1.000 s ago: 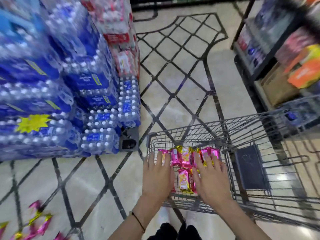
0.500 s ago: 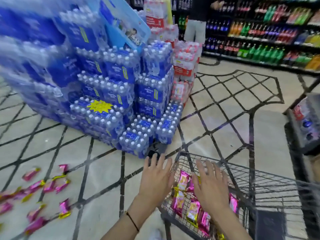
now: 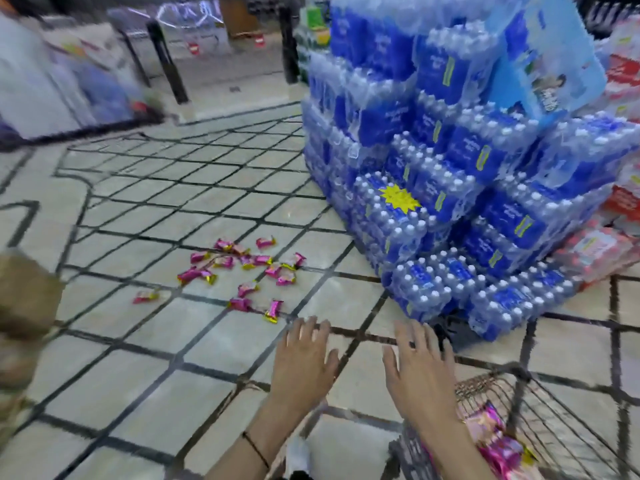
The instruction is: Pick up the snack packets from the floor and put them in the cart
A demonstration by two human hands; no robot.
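Observation:
Several pink and gold snack packets [image 3: 242, 268] lie scattered on the tiled floor ahead and to the left. The wire cart [image 3: 540, 427] shows at the bottom right, with more pink packets [image 3: 495, 441] lying in it. My left hand [image 3: 303, 358] is held out flat over the floor, fingers straight, holding nothing, short of the nearest packet [image 3: 273, 310]. My right hand [image 3: 420, 368] is also spread flat and empty, above the cart's left edge.
A tall stack of shrink-wrapped water bottle packs [image 3: 450, 202] stands on the right, beside red-labelled packs [image 3: 595, 251]. A brown box [image 3: 24, 296] sits at the left edge. Black posts [image 3: 166, 60] and blurred shelving stand at the back.
The view has swung left, away from the cart and toward the packets on the floor. Both hands have lifted out of the cart, open and empty.

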